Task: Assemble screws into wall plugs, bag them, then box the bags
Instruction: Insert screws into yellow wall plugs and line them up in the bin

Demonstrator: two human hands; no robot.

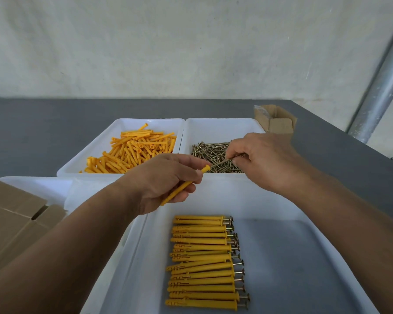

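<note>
Nearest me, the white tray (293, 257) held a row of finished plugs (202, 261), each with a screw head poking out at its right end. From that I judged I was well into the assembly step, with bagging and boxing not yet begun. Above that tray's far rim my left hand (166, 180) was curled round a single yellow wall plug (184, 185), its open collar end aimed up and to the right. My right hand (259, 159) pinched a screw (227, 160) between thumb and fingertips. Its tip pointed at the plug's mouth from very close, but I could not tell whether they touched. The next move, as I read it, called for lining the tip up with the bore, pushing it in straight, then laying the pair with the row. Beyond the hands sat the tray of loose screws (213, 128) and, left of it, the tray of loose plugs (127, 125). Farthest off on the bench (32, 132) stood an open cardboard box (277, 120).
</note>
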